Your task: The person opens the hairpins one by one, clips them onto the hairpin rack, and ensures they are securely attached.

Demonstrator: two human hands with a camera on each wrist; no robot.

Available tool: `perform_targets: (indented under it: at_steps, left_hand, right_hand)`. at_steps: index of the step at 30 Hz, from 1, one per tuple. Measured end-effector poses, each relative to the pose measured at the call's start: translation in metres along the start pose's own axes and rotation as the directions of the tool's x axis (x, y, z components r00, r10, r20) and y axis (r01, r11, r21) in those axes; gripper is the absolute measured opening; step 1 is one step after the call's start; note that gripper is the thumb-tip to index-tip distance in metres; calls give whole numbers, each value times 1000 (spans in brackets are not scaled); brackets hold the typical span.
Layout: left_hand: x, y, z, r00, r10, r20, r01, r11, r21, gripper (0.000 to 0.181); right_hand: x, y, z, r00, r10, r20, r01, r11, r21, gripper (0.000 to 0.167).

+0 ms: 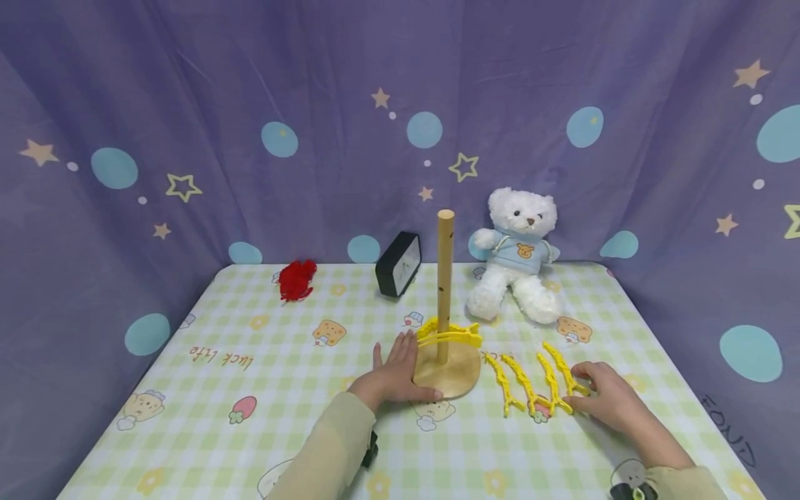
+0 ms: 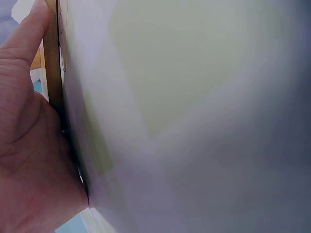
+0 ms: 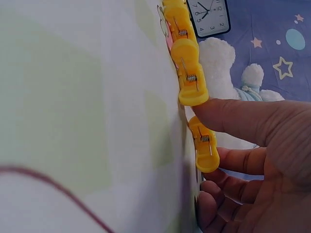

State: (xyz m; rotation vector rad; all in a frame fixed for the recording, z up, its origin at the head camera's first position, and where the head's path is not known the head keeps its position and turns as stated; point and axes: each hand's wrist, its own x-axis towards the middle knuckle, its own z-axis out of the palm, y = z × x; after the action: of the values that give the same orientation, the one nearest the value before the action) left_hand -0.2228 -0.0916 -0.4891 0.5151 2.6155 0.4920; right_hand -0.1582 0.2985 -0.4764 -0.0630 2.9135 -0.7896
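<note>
A wooden post (image 1: pixel 444 278) rises from a round wooden base (image 1: pixel 459 382). Yellow clips (image 1: pixel 459 338) surround the post low down. My left hand (image 1: pixel 395 371) rests against the base's left side, fingers extended and thumb along the front edge; the left wrist view shows its palm beside the base edge. Several long yellow clips with metal springs (image 1: pixel 523 382) lie in a row right of the base. At the row's right end, my right hand (image 1: pixel 605 397) pinches the end of the outermost clip (image 3: pixel 206 145) between thumb and fingers. The thumb borders the neighbouring clip (image 3: pixel 189 77).
A white teddy bear (image 1: pixel 519 257) in a blue top sits at the back right. Behind the post stands a black clock (image 1: pixel 398 265). A red fuzzy bundle (image 1: pixel 296 280) lies at the back left. Purple curtains (image 1: pixel 350 62) border the checked tablecloth (image 1: pixel 300 396).
</note>
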Motion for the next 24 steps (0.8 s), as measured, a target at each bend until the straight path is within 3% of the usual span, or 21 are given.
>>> perform_targets:
  at_steps: [16,24]
  left_hand:
    - [2,-1,-1,1000,3,-4,-3,1000,27,132]
    - [6,-4,4,1000,-6,-1,6,999,35,133]
  right_hand:
    - [3,2,2,1000,-20,-23,19,999,-26,45]
    - [4,1,0,999,33,2,-33,999,-2,50]
